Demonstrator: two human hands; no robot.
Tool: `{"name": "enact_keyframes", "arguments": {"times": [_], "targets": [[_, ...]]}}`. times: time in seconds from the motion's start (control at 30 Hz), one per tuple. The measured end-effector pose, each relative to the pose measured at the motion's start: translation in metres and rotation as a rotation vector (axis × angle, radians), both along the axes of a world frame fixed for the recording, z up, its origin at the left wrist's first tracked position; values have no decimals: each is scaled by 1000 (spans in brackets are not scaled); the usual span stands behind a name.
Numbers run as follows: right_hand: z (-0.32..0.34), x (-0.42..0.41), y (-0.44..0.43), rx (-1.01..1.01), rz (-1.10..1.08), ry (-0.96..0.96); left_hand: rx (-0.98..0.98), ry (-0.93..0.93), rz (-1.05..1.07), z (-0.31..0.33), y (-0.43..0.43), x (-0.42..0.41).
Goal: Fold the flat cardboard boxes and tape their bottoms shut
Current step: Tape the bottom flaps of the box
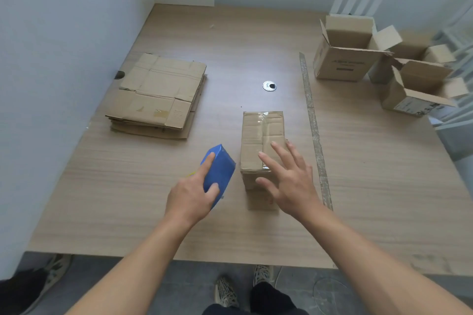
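Note:
A folded cardboard box (pixel 261 133) stands on the table (pixel 128 186), its flaps up and closed with clear tape along the seam. My right hand (pixel 286 176) hovers over its near end, fingers spread and straight; whether it touches the box I cannot tell. To the left of the box my left hand (pixel 194 192) grips a blue tape dispenser (pixel 220 171), index finger stretched along its top. A stack of flat cardboard boxes (pixel 158 94) lies at the left of the table.
Two assembled boxes with open top flaps (pixel 343 59) (pixel 417 89) stand at the back right. A long strip of tape (pixel 313 123) runs along the table. A round cable grommet (pixel 269 85) sits mid-table. Walls close the left and back. Feet show below the near edge.

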State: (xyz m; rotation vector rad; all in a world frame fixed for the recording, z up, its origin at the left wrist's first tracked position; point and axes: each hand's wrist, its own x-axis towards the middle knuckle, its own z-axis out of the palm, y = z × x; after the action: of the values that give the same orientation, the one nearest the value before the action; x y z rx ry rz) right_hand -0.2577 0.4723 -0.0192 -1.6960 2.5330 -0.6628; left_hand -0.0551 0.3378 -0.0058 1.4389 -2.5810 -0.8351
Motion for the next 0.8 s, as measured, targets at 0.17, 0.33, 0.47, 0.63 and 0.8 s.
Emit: {"name": "enact_keyframes", "arguments": {"times": [0.17,0.33,0.47,0.63,0.8], "targets": [[-6,-4,-4,-66,-54,-260,-17,-141,-20,-39,11,25],[-9,-14,8,-99,-74,-379,-203,-201,-96,-58,16,19],[-15,-22,18,-64,-37,-431,-114,-327,-121,-60,18,10],[-18,-37,22,-94,5,-462,-138,-267,-72,-55,18,1],[-24,-53,23,-112,87,-379,-89,299,-148,-32,25,-27]]}}
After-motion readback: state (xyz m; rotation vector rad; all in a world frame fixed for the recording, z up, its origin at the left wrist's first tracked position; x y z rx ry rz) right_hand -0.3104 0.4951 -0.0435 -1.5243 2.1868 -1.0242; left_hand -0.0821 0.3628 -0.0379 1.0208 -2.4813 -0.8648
